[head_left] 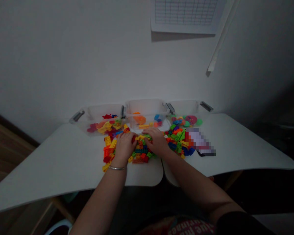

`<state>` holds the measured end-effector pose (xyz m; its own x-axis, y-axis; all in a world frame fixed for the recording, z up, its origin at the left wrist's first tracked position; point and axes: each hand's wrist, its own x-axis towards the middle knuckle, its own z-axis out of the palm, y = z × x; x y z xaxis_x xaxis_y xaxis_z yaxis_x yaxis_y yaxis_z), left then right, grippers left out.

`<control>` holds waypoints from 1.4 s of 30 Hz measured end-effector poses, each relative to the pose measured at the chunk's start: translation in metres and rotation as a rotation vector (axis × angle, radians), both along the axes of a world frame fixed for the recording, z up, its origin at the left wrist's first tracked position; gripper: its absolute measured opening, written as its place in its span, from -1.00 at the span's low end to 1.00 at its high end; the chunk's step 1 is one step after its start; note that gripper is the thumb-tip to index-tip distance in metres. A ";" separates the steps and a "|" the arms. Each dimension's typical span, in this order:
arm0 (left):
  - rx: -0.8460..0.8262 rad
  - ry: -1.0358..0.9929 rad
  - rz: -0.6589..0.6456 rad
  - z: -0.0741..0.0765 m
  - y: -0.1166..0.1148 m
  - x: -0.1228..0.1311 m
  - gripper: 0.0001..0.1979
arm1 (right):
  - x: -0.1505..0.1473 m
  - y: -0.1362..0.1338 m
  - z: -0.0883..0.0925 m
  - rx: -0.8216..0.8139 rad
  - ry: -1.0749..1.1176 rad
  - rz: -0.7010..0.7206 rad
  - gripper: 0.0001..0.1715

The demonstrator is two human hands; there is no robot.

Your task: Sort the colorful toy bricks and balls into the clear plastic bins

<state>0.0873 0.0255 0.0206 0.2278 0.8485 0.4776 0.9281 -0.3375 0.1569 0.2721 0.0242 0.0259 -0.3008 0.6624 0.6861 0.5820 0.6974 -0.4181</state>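
A heap of coloured plastic building bricks lies on the white table in front of me. My left hand rests on the left side of the heap, fingers curled down over a red brick and a yellow brick. My right hand lies on the right side, fingers bent over green and yellow bricks. Both hands touch the same cluster. What each hand grips is hidden under the fingers. A thin bracelet circles my left wrist.
Three clear plastic bins stand against the wall: left bin, middle bin, right bin, each holding a few coloured pieces. More bricks lie to the right, beside a blurred flat object. A second white table adjoins.
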 end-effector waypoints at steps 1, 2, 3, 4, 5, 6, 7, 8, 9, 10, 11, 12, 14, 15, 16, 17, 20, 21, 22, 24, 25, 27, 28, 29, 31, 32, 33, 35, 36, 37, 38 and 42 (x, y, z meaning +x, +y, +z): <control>0.012 -0.005 -0.004 0.000 0.000 0.000 -0.86 | -0.002 -0.003 -0.004 -0.023 -0.041 0.007 -0.71; 0.022 -0.011 -0.010 0.000 0.000 0.000 -0.86 | -0.004 -0.004 -0.008 -0.042 -0.076 0.008 -0.70; 0.031 -0.018 -0.017 0.000 0.000 0.000 -0.87 | -0.005 -0.005 -0.011 -0.058 -0.103 0.006 -0.69; 0.037 -0.025 -0.024 0.000 0.000 0.000 -0.88 | -0.006 -0.006 -0.013 -0.072 -0.121 0.004 -0.68; 0.041 -0.033 -0.029 0.000 0.001 -0.001 -0.89 | -0.006 -0.006 -0.015 -0.084 -0.131 0.003 -0.68; 0.043 -0.041 -0.033 0.000 0.001 -0.001 -0.90 | -0.006 -0.006 -0.016 -0.093 -0.133 0.002 -0.67; 0.047 -0.049 -0.034 -0.001 0.002 -0.001 -0.91 | -0.006 -0.006 -0.017 -0.101 -0.132 -0.001 -0.67; 0.051 -0.058 -0.033 -0.001 0.003 -0.001 -0.90 | -0.006 -0.005 -0.018 -0.108 -0.129 -0.004 -0.66; 0.059 -0.068 -0.036 -0.001 0.004 -0.001 -0.90 | -0.006 -0.005 -0.018 -0.114 -0.125 -0.010 -0.64; 0.070 -0.079 -0.044 -0.001 0.005 -0.002 -0.89 | -0.006 -0.005 -0.019 -0.120 -0.118 -0.018 -0.62; 0.084 -0.091 -0.060 -0.001 0.006 -0.002 -0.88 | -0.006 -0.005 -0.019 -0.126 -0.109 -0.027 -0.60; 0.100 -0.105 -0.084 -0.002 0.006 -0.002 -0.87 | -0.006 -0.004 -0.019 -0.134 -0.097 -0.034 -0.60; 0.132 -0.140 -0.153 -0.002 0.007 -0.003 -0.85 | -0.006 -0.004 -0.019 -0.145 -0.061 -0.043 -0.59; 0.142 -0.159 -0.188 -0.003 0.007 -0.003 -0.84 | -0.006 -0.003 -0.019 -0.151 -0.037 -0.045 -0.59; 0.148 -0.180 -0.218 -0.003 0.007 -0.003 -0.83 | -0.006 -0.003 -0.019 -0.158 -0.012 -0.045 -0.60; 0.152 -0.204 -0.243 -0.003 0.006 -0.003 -0.84 | -0.006 -0.002 -0.019 -0.168 0.013 -0.045 -0.61; 0.149 -0.256 -0.305 -0.002 0.005 -0.003 -0.92 | -0.004 0.002 -0.019 -0.217 0.072 -0.039 -0.66; 0.144 -0.261 -0.326 -0.002 0.004 -0.003 -0.93 | -0.004 0.003 -0.019 -0.232 0.083 -0.032 -0.68; 0.138 -0.258 -0.341 -0.002 0.004 -0.003 -0.92 | -0.003 0.004 -0.019 -0.245 0.086 -0.021 -0.70; 0.122 -0.238 -0.345 -0.001 0.004 -0.002 -0.91 | -0.003 0.005 -0.019 -0.261 0.071 0.010 -0.75; 0.114 -0.226 -0.334 -0.001 0.004 -0.001 -0.91 | -0.003 0.005 -0.018 -0.262 0.056 0.024 -0.78; 0.099 -0.197 -0.296 0.000 0.003 0.000 -0.90 | -0.003 0.005 -0.018 -0.253 0.032 0.044 -0.81; 0.090 -0.182 -0.275 0.000 0.003 0.001 -0.90 | -0.004 0.005 -0.018 -0.248 0.034 0.053 -0.81; 0.082 -0.166 -0.254 0.001 0.003 0.001 -0.90 | -0.004 0.005 -0.018 -0.246 0.045 0.064 -0.80; 0.071 -0.143 -0.215 0.002 0.002 0.002 -0.88 | -0.004 0.007 -0.019 -0.259 0.090 0.087 -0.77; 0.069 -0.136 -0.206 0.003 0.001 0.002 -0.88 | -0.003 0.008 -0.019 -0.273 0.117 0.096 -0.75; 0.069 -0.131 -0.202 0.004 0.000 0.002 -0.88 | -0.003 0.009 -0.020 -0.286 0.141 0.101 -0.73; 0.083 -0.119 -0.175 0.006 -0.002 0.002 -0.87 | -0.001 0.012 -0.021 -0.293 0.176 0.097 -0.72; 0.095 -0.109 -0.139 0.007 -0.003 0.002 -0.85 | 0.000 0.013 -0.022 -0.285 0.188 0.093 -0.72; 0.108 -0.098 -0.081 0.008 -0.004 0.001 -0.83 | 0.002 0.014 -0.022 -0.273 0.198 0.087 -0.72; 0.120 -0.088 -0.009 0.009 -0.005 0.001 -0.80 | 0.003 0.015 -0.022 -0.260 0.209 0.082 -0.72; 0.120 -0.042 0.231 0.009 -0.006 0.000 -0.71 | 0.005 0.017 -0.023 -0.237 0.289 0.061 -0.75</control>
<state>0.0871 0.0193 0.0297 0.0124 0.8125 0.5828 0.9762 -0.1361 0.1690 0.2771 0.0411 0.0024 -0.1613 0.7997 0.5783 0.3768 0.5915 -0.7129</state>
